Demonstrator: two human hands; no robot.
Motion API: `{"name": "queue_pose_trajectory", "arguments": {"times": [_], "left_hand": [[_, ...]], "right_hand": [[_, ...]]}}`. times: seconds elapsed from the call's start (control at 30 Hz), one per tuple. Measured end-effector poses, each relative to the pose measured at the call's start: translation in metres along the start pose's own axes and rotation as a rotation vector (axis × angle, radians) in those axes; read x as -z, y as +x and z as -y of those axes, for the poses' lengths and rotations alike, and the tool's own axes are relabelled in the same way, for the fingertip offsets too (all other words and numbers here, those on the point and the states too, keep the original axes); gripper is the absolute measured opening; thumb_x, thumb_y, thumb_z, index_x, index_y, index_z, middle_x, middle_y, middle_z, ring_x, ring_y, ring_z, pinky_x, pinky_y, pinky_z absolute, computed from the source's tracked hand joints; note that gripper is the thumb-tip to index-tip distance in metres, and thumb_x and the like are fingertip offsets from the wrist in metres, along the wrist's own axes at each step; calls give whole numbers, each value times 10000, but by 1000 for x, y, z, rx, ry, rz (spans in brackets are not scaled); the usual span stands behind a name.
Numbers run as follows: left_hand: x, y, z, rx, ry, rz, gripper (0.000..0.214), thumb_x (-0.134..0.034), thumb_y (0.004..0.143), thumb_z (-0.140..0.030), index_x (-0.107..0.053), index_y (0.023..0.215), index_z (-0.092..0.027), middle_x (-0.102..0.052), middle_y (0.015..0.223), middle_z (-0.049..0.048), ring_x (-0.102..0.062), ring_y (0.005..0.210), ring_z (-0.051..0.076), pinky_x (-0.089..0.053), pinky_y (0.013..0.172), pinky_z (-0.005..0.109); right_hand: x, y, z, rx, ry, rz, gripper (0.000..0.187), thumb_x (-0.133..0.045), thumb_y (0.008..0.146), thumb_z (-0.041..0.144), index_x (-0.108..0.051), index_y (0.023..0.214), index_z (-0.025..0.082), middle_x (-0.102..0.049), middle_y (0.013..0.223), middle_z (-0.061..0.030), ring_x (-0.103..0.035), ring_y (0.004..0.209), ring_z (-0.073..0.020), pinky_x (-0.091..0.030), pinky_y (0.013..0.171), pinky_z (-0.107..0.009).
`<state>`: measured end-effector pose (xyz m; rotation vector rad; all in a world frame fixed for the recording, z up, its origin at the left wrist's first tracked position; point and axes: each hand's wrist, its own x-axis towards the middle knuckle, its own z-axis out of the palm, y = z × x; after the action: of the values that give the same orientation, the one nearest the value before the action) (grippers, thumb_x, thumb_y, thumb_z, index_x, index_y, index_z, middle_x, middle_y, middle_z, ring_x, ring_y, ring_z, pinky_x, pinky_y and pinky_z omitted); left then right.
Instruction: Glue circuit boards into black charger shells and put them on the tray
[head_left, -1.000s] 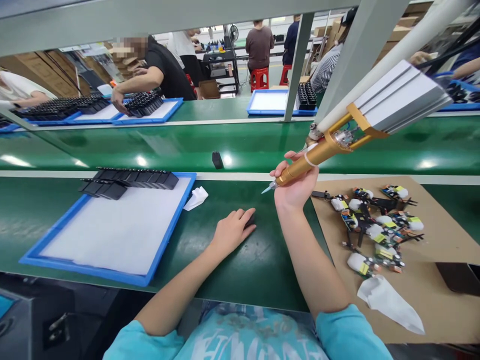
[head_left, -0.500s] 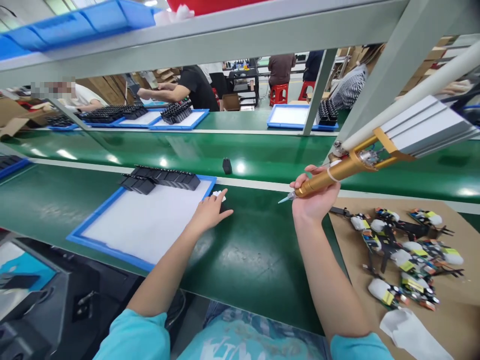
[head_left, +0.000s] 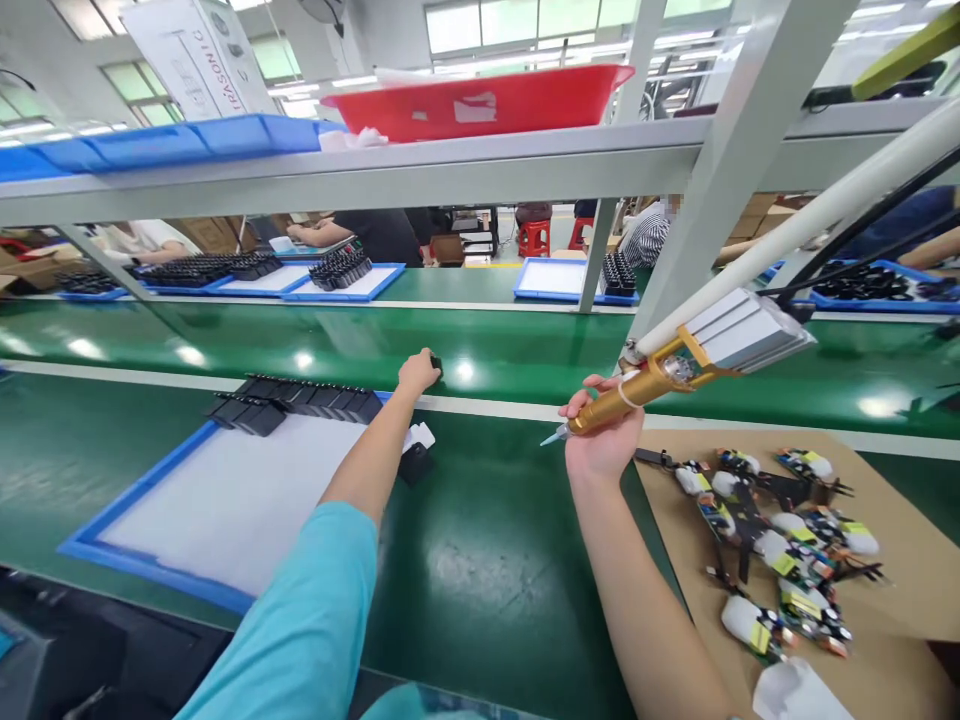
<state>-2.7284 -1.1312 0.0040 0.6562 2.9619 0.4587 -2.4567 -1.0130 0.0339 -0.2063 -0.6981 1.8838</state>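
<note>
My left hand (head_left: 418,374) reaches out to the green conveyor belt, its fingers closed around a small black plastic case (head_left: 436,370) that they partly hide. My right hand (head_left: 600,452) is wrapped from below around a gold dispensing gun (head_left: 611,402) with a pale blue tapered nozzle pointing left. Nearer me, on the green table beside the tray, lie another black case (head_left: 415,464) and a small white piece (head_left: 424,434). Rows of black cases (head_left: 322,400) stand along the far side of the blue-rimmed tray (head_left: 161,570).
Several circuit boards with white and yellow parts (head_left: 795,545) lie on a cardboard sheet (head_left: 892,620) at right. A shelf (head_left: 465,170) carrying a red tray (head_left: 480,105) crosses above the belt. A white pole (head_left: 787,230) slants down to the gun. People work beyond the belt.
My left hand has moved from beside the tray forward to the belt and taken hold of the black case there. My right hand still holds the dispensing gun. The view has tilted up.
</note>
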Motion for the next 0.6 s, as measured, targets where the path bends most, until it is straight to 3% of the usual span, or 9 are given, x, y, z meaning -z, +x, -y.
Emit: {"name": "queue_pose_trajectory", "arguments": {"times": [0.13, 0.23, 0.37, 0.47, 0.6], "left_hand": [[-3, -54, -20, -248, -96, 67, 454, -601, 768, -317, -532, 1215, -274, -648, 1167, 30, -605, 1064, 217, -468, 880, 280], [-17, -112, -33, -470, -196, 160, 436, -593, 769, -328, -545, 1198, -274, -672, 1110, 19, -626, 1011, 219, -475, 874, 305], [-36, -175, -33, -548, -146, 285, 432, -565, 778, -273, -541, 1209, -293, -679, 1091, 7, -642, 969, 236, -485, 846, 344], [-46, -194, -23, -609, -230, 301, 480, -570, 800, -288, -495, 1274, -287, -651, 1167, 6, -625, 1015, 222, -477, 890, 341], [-57, -194, -16, -636, -382, 254, 418, -534, 860, -429, -547, 1241, -260, -649, 1182, 20, -608, 1057, 210, -470, 925, 348]], "right_hand": [[2, 3, -1, 8, -5, -1, 248, -384, 796, 407, -519, 770, 201, -578, 773, 32, -507, 419, -71, -463, 413, -257], [2, 5, -1, 16, -8, -9, 250, -371, 798, 406, -512, 769, 201, -573, 756, 41, -495, 407, -69, -454, 403, -255], [3, 6, -1, 10, -1, -13, 245, -366, 794, 408, -499, 766, 204, -569, 749, 50, -489, 401, -70, -448, 398, -258], [3, 6, 0, 12, -6, -3, 242, -377, 790, 415, -495, 767, 205, -565, 746, 52, -489, 402, -71, -447, 401, -259], [2, 6, -1, 11, -18, 5, 247, -368, 799, 424, -488, 774, 210, -556, 754, 52, -484, 408, -65, -451, 407, -256]]}}
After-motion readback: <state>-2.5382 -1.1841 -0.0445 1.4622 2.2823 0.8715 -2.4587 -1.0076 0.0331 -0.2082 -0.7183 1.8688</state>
